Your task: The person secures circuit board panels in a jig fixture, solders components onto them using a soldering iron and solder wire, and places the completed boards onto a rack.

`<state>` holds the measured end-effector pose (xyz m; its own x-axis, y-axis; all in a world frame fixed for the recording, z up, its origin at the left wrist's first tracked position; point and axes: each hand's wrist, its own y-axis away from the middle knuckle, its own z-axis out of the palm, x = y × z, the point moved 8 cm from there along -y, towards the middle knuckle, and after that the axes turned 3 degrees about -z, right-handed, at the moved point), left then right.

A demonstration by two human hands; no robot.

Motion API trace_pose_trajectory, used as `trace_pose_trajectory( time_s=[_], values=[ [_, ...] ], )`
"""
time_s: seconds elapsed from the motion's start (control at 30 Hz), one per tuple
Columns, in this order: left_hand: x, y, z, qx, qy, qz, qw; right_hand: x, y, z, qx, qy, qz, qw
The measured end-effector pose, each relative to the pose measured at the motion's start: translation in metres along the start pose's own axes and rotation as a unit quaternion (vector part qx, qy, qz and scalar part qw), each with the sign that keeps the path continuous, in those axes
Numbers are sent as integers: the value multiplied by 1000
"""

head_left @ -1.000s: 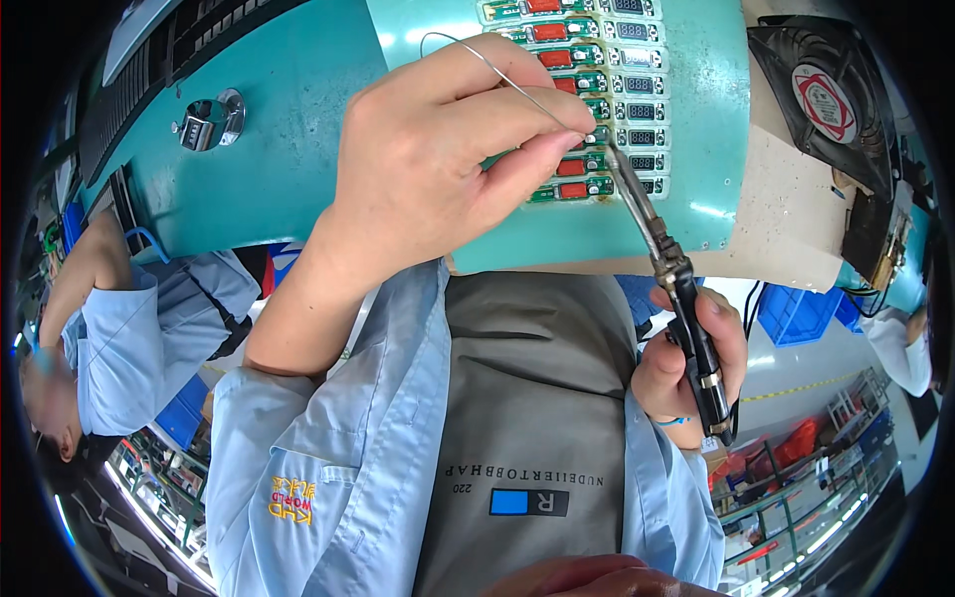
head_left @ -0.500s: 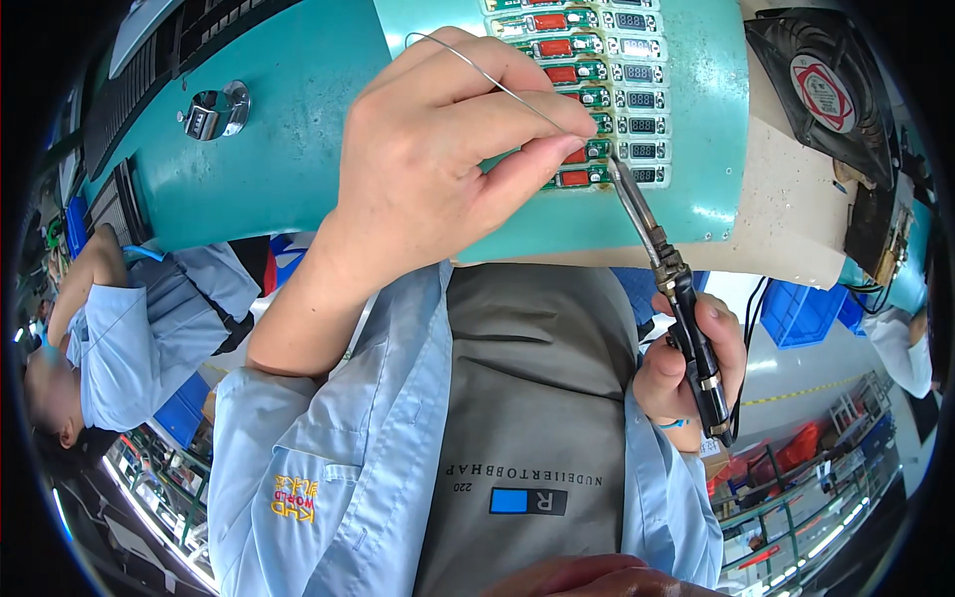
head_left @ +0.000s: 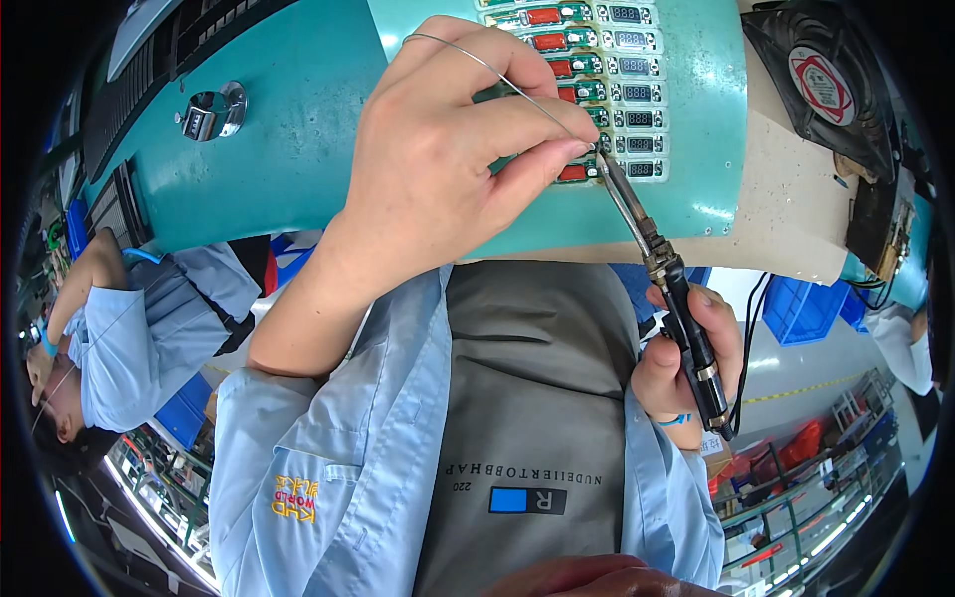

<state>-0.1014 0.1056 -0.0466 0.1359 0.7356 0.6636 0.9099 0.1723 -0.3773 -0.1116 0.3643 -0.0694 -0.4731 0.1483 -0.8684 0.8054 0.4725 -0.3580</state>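
1. Solder wire (head_left: 497, 75), a thin silvery strand, is pinched between the fingertips of the left hand (head_left: 453, 139); it loops over the knuckles and its end meets the soldering iron (head_left: 668, 289) tip just beside the thumb.
2. The right hand (head_left: 686, 363) is closed around the iron's black handle, its metal shaft slanting up to the lowest rows of small green circuit boards (head_left: 607, 70).
3. Those boards, with red parts and little grey displays, lie in rows on a teal work surface (head_left: 298, 129); the left hand covers their left side.
4. A beige mat (head_left: 776, 219) edges the teal surface, with a black fan (head_left: 821, 90) at the corner and a shiny metal counter (head_left: 209, 111) well apart to the left.
5. Another person in a light blue sleeve (head_left: 129, 338) sits at the left edge.
6. Blue crates (head_left: 806, 308) and shelving show beyond; the fisheye rim bends and darkens them, so details stay unclear.
7. The exact joint being touched is too small to make out.
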Motion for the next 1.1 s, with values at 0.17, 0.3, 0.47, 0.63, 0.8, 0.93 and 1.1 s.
trace_pose_trajectory(
  time_s=[0.17, 0.3, 0.47, 0.63, 0.8, 0.93, 1.1],
  values=[
    [0, 0, 0, -3, -4, -1, 1000, 0, 0, 1, -7, -7, 2, 1000],
    [0, 1, 1, -5, -7, 0, 1000, -2, -1, 2, -16, -3, -7, 1000],
    [1, 0, 5, -6, -10, 5, 1000, -3, -1, 2, -16, -1, -8, 1000],
    [1, 0, 5, -4, -24, 6, 1000, -4, -1, 3, -16, 2, -10, 1000],
    [0, 0, 4, 3, -16, 10, 1000, -3, 0, 2, -25, 9, -15, 1000],
    [-1, 2, -3, 12, -8, 12, 1000, 0, 7, -3, 1, -8, -32, 999],
    [-2, 3, -16, 24, 4, 12, 1000, -4, 6, -10, 42, -48, -60, 996]
  ],
)
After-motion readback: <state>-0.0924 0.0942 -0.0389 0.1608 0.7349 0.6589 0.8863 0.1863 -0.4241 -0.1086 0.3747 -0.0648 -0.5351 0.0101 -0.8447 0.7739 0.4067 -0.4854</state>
